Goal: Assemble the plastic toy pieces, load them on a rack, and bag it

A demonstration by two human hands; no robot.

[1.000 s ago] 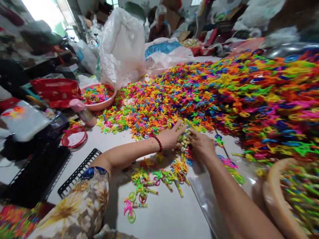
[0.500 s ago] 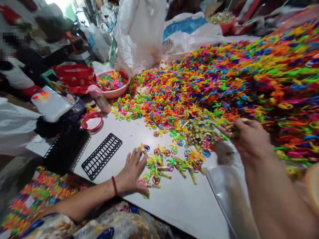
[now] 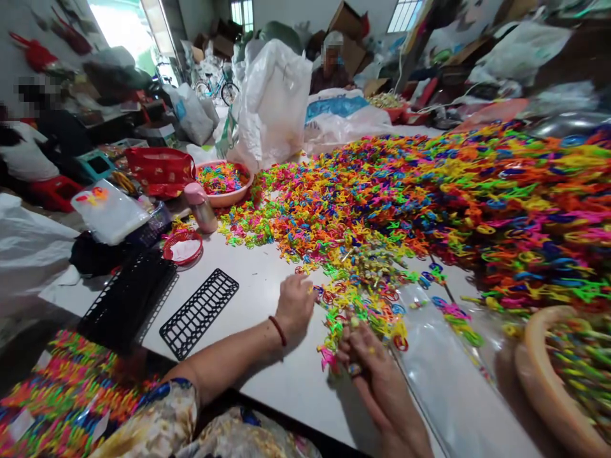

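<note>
My left hand (image 3: 294, 308), with a red bracelet at the wrist, is curled at the edge of a loose group of small plastic toys (image 3: 334, 294). Its fingers are pressed together, and what they hold, if anything, is hidden. My right hand (image 3: 370, 356) is closed low over the table's front part, with small coloured plastic toys in its fingers, partly covered by them. A pink toy (image 3: 327, 358) sticks out at the left of those fingers. Behind both hands spreads a large heap of bright toys (image 3: 391, 191). A black slotted tray (image 3: 199, 313) lies left of my left hand.
Stacked black trays (image 3: 131, 299), a red basket (image 3: 183, 248), a flask (image 3: 200, 208) and a bowl of toys (image 3: 238, 196) stand left. Clear plastic bags (image 3: 443, 362) lie right, beside a tan basin (image 3: 537, 369). Across the heap sits another person (image 3: 330, 73).
My right hand has come from the heap leftward and down to the front toys. My left hand has moved right and up, its spread fingers now curled. The view has tilted up.
</note>
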